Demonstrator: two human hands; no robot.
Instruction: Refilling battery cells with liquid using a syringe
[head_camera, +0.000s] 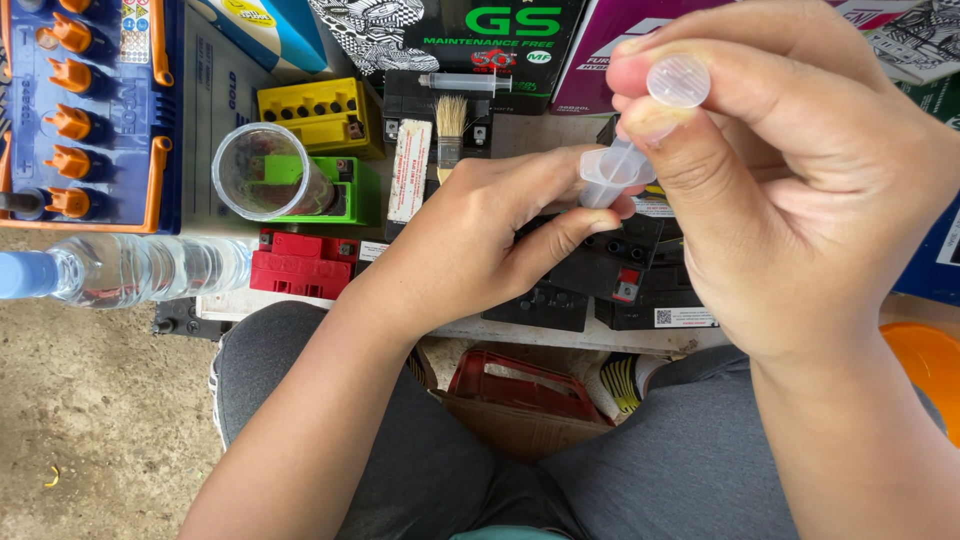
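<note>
Two hands on one syringe

Both hands work a translucent plastic syringe (620, 165) at upper centre of frame. Left hand (480, 240) pinches the barrel flange; right hand (790, 190) pinches the plunger rod, round ribbed thumb pad (678, 80) at its fingertips. Risk: smooth plastic, rod slips or pops out, contents spill on the black batteries (600, 275) below. Clear cup (265, 172) sits centre left, lying water bottle (130, 270) at left, bristle brush (451, 130) and a second syringe (465, 82) at top centre.
</note>
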